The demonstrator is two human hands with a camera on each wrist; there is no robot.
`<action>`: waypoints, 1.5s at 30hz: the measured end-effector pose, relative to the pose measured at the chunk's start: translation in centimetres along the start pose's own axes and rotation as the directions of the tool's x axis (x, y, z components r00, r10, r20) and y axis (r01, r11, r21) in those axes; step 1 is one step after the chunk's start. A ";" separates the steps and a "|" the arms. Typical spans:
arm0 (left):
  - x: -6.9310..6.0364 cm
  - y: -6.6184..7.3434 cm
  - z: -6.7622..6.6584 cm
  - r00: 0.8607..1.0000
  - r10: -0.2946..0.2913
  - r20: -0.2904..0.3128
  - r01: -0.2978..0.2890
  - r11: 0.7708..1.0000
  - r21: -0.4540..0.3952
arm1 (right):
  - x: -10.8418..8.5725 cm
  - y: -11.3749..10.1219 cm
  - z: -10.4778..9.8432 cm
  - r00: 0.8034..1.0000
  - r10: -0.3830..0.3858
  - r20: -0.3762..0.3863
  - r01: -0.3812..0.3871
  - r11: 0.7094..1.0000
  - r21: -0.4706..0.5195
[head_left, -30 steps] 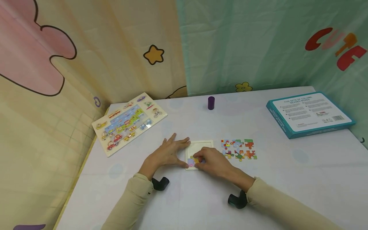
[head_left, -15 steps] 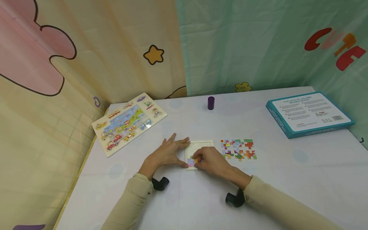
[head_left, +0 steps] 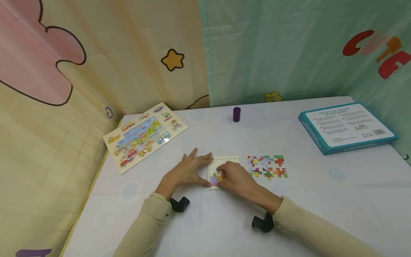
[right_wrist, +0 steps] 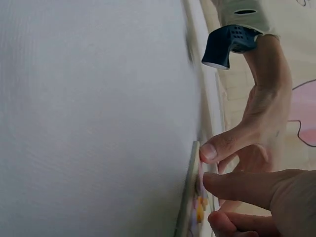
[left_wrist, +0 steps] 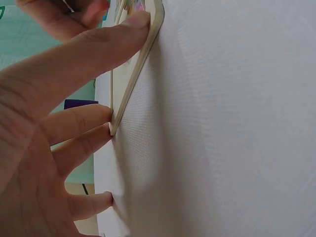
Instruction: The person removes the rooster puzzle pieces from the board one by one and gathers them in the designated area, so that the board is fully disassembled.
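Observation:
A small pale puzzle tray [head_left: 226, 159] lies on the table, with a few coloured jigsaw pieces [head_left: 213, 180] in its near left part. My left hand [head_left: 186, 172] spreads along the tray's left side; its thumb rests on the near corner, and two fingertips touch the far corner in the left wrist view. Over the tray is my right hand [head_left: 237, 180]. In the right wrist view, its thumb [right_wrist: 237, 186] touches the pieces in the tray while the index finger stands apart, beside a yellow piece [right_wrist: 200, 211]. The hand partly hides the tray.
Several loose jigsaw pieces [head_left: 267, 167] lie in two rows right of the tray. A vehicle picture board [head_left: 173, 116] is at the back left, a purple cylinder [head_left: 236, 114] at the back, and a teal box [head_left: 350, 126] at the back right.
My right index finger has lifted away from the thumb, showing more of the yellow piece in the tray. The left hand has stayed at the tray's side. The head view has shifted slightly.

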State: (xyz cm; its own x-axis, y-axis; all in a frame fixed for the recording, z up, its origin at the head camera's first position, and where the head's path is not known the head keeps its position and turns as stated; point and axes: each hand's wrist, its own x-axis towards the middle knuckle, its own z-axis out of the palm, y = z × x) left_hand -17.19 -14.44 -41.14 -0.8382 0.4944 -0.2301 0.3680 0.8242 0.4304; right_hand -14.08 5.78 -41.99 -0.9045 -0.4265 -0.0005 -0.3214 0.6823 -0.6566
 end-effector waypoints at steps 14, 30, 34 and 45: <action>0.1 0.0 0.0 1.000 -0.004 0.007 0.004 1.000 -0.004 | 0.3 1.0 0.3 0.999 -0.045 0.030 0.041 0.991 0.124; 0.0 0.0 0.0 1.000 0.002 0.008 -0.002 1.000 0.012 | -1.2 2.0 -1.9 0.997 0.067 0.041 -0.077 0.918 0.389; 0.0 0.0 0.0 1.000 -0.002 0.007 0.002 1.000 0.006 | -2.4 3.1 -3.0 0.993 0.111 0.043 -0.119 0.923 0.366; -0.1 0.1 0.1 1.000 -0.007 0.003 0.007 1.000 0.007 | -6.0 6.5 -5.9 0.974 0.226 0.015 -0.219 0.924 0.313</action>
State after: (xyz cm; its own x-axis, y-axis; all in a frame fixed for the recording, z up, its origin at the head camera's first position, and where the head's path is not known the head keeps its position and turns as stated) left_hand -17.03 -14.37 -41.13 -0.8396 0.4895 -0.2355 0.3650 0.8294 0.4230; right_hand -12.41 16.26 -41.79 -0.9493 -0.2706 -0.1602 -0.0112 0.5383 -0.8427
